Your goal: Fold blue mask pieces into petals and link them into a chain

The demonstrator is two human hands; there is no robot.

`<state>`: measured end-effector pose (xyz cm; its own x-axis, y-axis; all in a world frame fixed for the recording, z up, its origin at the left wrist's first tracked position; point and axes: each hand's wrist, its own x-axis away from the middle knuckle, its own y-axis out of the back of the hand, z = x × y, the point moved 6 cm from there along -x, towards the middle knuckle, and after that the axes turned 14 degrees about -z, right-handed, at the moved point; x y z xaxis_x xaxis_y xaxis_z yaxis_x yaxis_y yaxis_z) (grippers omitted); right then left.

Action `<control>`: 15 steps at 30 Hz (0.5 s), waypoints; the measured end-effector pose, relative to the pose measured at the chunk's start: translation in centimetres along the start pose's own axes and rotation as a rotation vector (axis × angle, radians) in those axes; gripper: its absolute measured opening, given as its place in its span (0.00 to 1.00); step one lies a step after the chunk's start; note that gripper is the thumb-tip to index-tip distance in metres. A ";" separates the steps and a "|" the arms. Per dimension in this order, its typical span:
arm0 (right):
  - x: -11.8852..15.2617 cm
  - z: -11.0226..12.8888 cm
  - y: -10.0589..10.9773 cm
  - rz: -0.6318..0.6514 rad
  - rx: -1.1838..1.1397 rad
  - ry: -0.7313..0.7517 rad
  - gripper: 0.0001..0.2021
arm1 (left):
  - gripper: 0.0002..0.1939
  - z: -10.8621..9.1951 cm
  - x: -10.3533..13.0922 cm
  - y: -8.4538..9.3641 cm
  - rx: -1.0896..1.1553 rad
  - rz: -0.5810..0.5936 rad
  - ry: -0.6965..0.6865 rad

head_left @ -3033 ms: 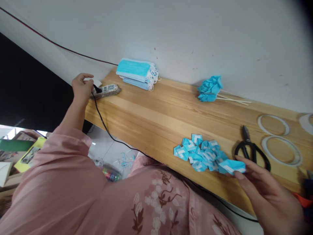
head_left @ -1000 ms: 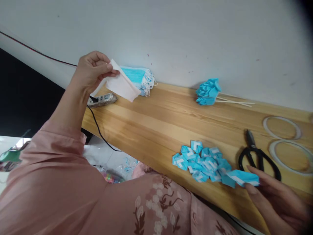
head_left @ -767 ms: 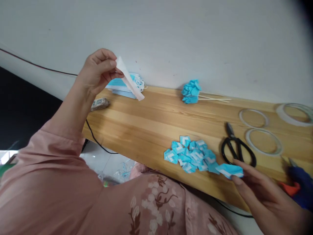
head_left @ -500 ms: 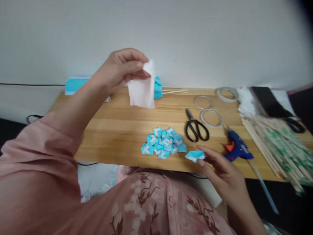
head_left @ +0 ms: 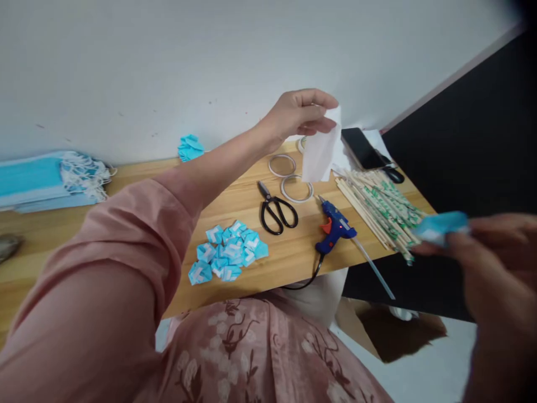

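Left hand (head_left: 301,115) pinched thin, limp, white rectangular sheet (head_left: 319,154); blurred right hand (head_left: 499,263) held folded blue-and-white piece (head_left: 441,226).

The left hand (head_left: 301,114) is holding a white sheet (head_left: 318,154) in its grip above the counter (head_left: 289,257), while the blurred right hand (head_left: 499,263) is pinching a blue folded piece (head_left: 440,226). Black-handled scissors (head_left: 268,198) are lying between a pile of blue pieces (head_left: 230,252) and a glue gun (head_left: 334,221); wooden sticks (head_left: 377,204) are lying near a phone (head_left: 363,148).
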<state>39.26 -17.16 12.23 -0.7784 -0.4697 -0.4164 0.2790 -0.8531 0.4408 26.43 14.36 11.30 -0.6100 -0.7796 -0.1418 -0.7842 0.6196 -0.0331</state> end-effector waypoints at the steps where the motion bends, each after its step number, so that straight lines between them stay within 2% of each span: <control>1: -1.8 -0.2 -0.2 0.010 -0.075 -0.054 0.11 | 0.10 0.2 -0.3 -0.2 -0.002 0.000 0.002; 3: -3.8 -0.5 -2.2 0.125 -0.220 -0.179 0.09 | 0.11 0.7 -0.8 -0.4 -0.010 0.001 0.013; 5: -3.5 0.1 -5.4 0.313 -0.311 -0.198 0.08 | 0.11 1.2 -1.3 -0.3 -0.021 0.006 0.032; 6: -2.6 0.6 -7.1 0.428 -0.347 -0.179 0.10 | 0.11 1.4 -1.6 -0.3 -0.029 0.008 0.043; 8: -0.4 1.4 -10.5 0.697 -0.329 -0.090 0.15 | 0.11 1.7 -1.9 -0.1 -0.042 0.003 0.059; 9: 0.4 1.7 -11.8 0.804 -0.272 0.009 0.15 | 0.11 1.7 -2.1 0.0 -0.045 -0.010 0.060; 10: 0.5 1.8 -12.7 0.838 -0.185 0.139 0.14 | 0.10 1.6 -2.3 0.1 -0.047 -0.025 0.058; 11: -0.1 1.7 -13.3 0.821 -0.074 0.280 0.14 | 0.09 1.5 -2.4 0.1 -0.045 -0.039 0.054; 12: -1.7 1.5 -13.5 0.729 0.034 0.386 0.13 | 0.09 1.4 -2.5 0.1 -0.039 -0.050 0.049; 13: -4.1 0.8 -13.4 0.567 0.152 0.414 0.16 | 0.09 1.3 -2.7 0.0 -0.032 -0.055 0.043; 15: -9.1 -1.8 -13.3 0.386 0.419 0.356 0.27 | 0.09 1.3 -2.9 -0.5 -0.021 -0.050 0.041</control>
<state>43.65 -1.94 8.77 -0.4139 -0.8307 -0.3724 0.2023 -0.4828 0.8521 28.73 16.44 10.46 -0.5740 -0.8128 -0.0995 -0.8157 0.5782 -0.0180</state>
